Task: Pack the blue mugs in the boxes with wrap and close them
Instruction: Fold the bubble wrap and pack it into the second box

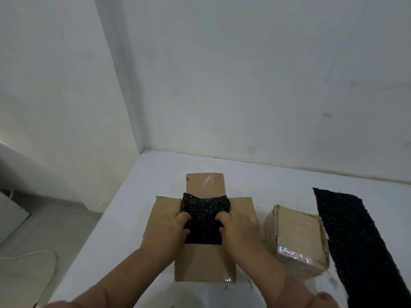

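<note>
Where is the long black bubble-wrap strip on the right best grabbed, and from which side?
The long black bubble-wrap strip lies flat on the white table. Probably pinch its far short end from above with the right hand, now gripping the black wrapped bundle: that end is free, while the closed cardboard box crowds its left edge nearer in.

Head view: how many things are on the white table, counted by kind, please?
Cardboard boxes: 2 (open box, closed box)
Black wrap pieces: 2 (wrapped bundle, loose strip)
Total: 4
</note>
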Available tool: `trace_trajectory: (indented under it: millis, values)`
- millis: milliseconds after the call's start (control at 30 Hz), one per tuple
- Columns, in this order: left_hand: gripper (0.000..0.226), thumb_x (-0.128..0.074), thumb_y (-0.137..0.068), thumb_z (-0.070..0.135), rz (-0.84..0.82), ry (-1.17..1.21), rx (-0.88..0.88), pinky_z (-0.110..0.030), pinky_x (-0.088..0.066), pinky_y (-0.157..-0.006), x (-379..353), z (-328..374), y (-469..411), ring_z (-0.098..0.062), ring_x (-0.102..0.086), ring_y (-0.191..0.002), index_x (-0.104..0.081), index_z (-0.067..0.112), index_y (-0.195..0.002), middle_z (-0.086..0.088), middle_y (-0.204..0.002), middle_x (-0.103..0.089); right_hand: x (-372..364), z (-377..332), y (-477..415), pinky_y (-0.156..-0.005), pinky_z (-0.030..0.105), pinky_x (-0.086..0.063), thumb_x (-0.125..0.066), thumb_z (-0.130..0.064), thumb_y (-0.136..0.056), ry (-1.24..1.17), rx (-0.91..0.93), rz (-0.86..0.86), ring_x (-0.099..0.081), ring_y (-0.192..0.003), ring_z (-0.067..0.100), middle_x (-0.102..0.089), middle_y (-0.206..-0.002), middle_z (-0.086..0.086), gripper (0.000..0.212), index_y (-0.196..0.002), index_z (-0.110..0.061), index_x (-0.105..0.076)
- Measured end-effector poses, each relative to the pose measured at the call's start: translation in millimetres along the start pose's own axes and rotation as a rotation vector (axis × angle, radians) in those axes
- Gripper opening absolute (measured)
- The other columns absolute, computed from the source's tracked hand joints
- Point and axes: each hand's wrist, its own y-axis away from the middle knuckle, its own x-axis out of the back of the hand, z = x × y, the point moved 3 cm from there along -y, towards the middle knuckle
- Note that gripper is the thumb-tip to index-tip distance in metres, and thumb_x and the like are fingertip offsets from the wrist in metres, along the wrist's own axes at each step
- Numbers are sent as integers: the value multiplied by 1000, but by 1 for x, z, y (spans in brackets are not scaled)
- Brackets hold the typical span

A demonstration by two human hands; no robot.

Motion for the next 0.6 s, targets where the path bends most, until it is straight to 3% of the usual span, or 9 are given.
trace_trajectory:
  millis: [67,167,267,367,500,600]
  values:
    - [29,-55,-87,34,-14,-142,-23,-28,-41,-78,3,3,-2,-19,-48,-104,-59,26,-115,1,-113,-53,-2,-1,-3,-73,33,-16,-51,-18,-84,102,31,-63,-48,-102,19,-55,-102,-5,26,-106,-29,-61]
    - [27,-72,-68,44,79,-364,-208,-32,-43,-85,14,10,-6,-19,-52,-100,-71,30,-91,5,-108,-57,2,-1,-11,-84,38,-26,-57,-32,-80,191,138,-48,-42,-112,22,-49,-118,0,27,-105,-24,-63]
    - [41,-61,-77,40,-33,-506,-310,-42,-25,-102,9,10,-12,-22,-38,-124,-59,24,-115,1,-135,-44,1,-2,-21,-103,43,-23,-61,-40,-80,254,238,-225,-26,-135,25,-28,-149,6,63,-134,-14,-42]
    - [57,-59,-80,42,-162,-557,-232,-57,-3,-109,2,6,-22,-25,-20,-138,-43,18,-130,0,-138,-41,0,-1,-25,-113,39,-17,-60,-40,-85,426,265,-417,-14,-141,29,-13,-156,14,84,-146,-2,-15]
    - [62,-60,-80,45,-262,-566,-238,-65,6,-107,-3,7,-31,-25,-8,-144,-42,17,-132,3,-140,-45,5,-11,-27,-107,35,-29,-49,-20,-92,537,353,-460,-33,-128,31,-31,-144,20,63,-143,4,-20]
    - [63,-60,-79,44,-273,-571,-219,-66,7,-106,-4,5,-33,-25,-6,-144,-40,18,-133,4,-141,-43,10,-16,-31,-101,35,-33,-51,-13,-89,469,290,-497,-38,-125,29,-33,-142,17,66,-144,1,-17]
